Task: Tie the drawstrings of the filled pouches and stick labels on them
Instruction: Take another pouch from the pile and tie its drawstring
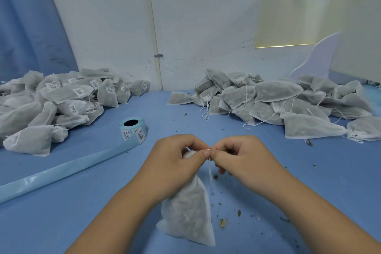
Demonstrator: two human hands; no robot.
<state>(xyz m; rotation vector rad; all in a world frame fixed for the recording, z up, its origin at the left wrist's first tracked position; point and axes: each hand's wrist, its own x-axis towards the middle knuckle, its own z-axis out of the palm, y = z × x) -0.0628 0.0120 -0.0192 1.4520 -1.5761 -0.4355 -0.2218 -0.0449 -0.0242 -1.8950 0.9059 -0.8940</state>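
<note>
A filled white mesh pouch (pixel 188 214) hangs low in the middle, just above the blue table (pixel 92 222). My left hand (pixel 175 161) grips its gathered neck, thumb and forefinger pinching the white drawstring (pixel 210 173). My right hand (pixel 241 156) pinches the same drawstring right beside the left fingertips. A loose string end dangles between my hands. A label roll (pixel 133 130) with barcode stickers stands to the left of my hands. Its pale blue backing strip (pixel 61 171) trails toward the lower left.
A heap of labelled pouches (pixel 55 101) lies at the left. A heap of pouches without visible labels (pixel 284 101), strings loose, lies at the right. Herb crumbs (pixel 223 221) are scattered near my hands. A white wall with a pipe (pixel 153 33) closes off the back.
</note>
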